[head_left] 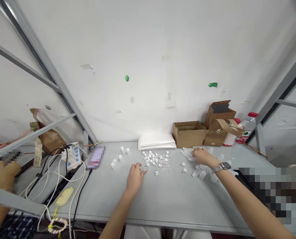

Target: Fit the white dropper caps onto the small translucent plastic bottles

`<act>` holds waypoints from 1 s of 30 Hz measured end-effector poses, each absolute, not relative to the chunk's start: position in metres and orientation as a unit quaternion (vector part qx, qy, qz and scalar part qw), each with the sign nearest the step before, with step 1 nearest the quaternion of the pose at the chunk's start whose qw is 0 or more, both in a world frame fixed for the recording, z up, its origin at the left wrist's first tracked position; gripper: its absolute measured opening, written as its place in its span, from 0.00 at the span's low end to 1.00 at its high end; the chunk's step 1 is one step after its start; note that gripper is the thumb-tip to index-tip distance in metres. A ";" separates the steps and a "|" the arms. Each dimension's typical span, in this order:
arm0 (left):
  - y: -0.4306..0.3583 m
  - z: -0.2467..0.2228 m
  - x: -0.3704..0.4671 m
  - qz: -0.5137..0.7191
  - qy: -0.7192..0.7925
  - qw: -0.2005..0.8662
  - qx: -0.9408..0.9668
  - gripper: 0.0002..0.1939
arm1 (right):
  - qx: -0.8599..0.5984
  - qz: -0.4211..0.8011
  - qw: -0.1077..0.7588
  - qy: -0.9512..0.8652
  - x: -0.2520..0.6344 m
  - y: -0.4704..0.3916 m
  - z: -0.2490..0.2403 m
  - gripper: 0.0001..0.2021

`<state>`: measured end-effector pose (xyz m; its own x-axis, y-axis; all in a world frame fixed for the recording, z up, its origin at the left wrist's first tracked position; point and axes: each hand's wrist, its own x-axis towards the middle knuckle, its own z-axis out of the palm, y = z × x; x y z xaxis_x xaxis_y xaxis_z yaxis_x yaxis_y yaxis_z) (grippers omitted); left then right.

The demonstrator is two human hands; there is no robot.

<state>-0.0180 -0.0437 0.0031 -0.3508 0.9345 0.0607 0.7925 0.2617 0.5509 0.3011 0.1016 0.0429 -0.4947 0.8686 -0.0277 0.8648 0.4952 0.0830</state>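
My left hand (135, 179) rests on the grey table with its fingers apart, holding nothing that I can see. Just right of its fingertips lies a loose pile of small white plastic pieces with thin loops (156, 160). Farther right, my right hand (203, 156), with a metal-banded watch at the wrist, has its fingers bent down on a translucent plastic piece (187, 153). More translucent pieces (202, 173) lie under and around that hand, partly hidden by it. Two white pieces (184, 170) sit apart between the heap and my right hand.
Several translucent cups (120, 158) stand at left. Behind are a white paper stack (156, 142), an open cardboard box (190, 136), a brown paper bag (214, 136) and a red-capped bottle (249, 126). A phone (96, 157), power strip (73, 156) and cables lie left, near another person's hand (7, 171).
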 end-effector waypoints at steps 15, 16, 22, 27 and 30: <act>-0.051 0.023 -0.015 0.515 0.675 0.322 0.420 0.11 | 0.385 -0.315 -0.444 0.745 0.199 0.043 0.042 0.17; -0.052 0.024 -0.014 0.545 0.652 0.343 0.401 0.14 | 0.369 -0.368 -0.439 0.732 0.188 0.038 0.035 0.17; -0.037 0.021 -0.004 0.603 0.564 0.436 0.358 0.16 | 0.326 -0.511 -0.390 0.694 0.150 0.015 0.005 0.17; -0.009 0.019 0.010 0.606 0.551 0.446 0.361 0.13 | 0.324 -0.519 -0.384 0.692 0.148 0.021 0.006 0.15; 0.002 0.020 0.014 0.609 0.534 0.461 0.361 0.15 | 0.335 -0.526 -0.389 0.679 0.147 0.028 0.009 0.15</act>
